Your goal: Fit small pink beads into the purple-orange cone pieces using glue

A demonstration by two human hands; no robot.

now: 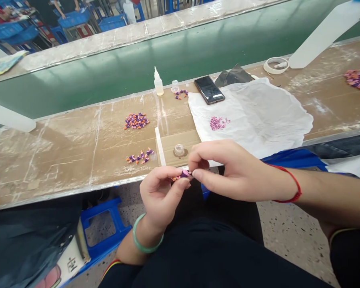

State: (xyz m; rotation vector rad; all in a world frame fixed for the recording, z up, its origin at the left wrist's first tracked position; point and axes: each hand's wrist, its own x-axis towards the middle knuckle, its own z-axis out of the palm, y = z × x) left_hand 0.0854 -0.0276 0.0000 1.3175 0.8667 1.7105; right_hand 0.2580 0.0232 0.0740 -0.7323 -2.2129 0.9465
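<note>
Small purple-and-orange piece [184, 174] — it's being pinched at the fingertips, left hand [162, 196] and right hand [234, 172] both closing on it just off the near edge of the desk [57, 160]. Nearest: clear plastic cap [179, 150] sitting on a cardboard sheet [180, 142]. Further out — 2 groups of purple-and-orange pieces [136, 121] lying on the desk, pink beads [219, 123] resting on a white cloth [264, 116], squeeze bottle [158, 82] standing behind.

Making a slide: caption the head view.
Left hand and right hand pinch a small purple-and-orange piece above a workbench.
</note>
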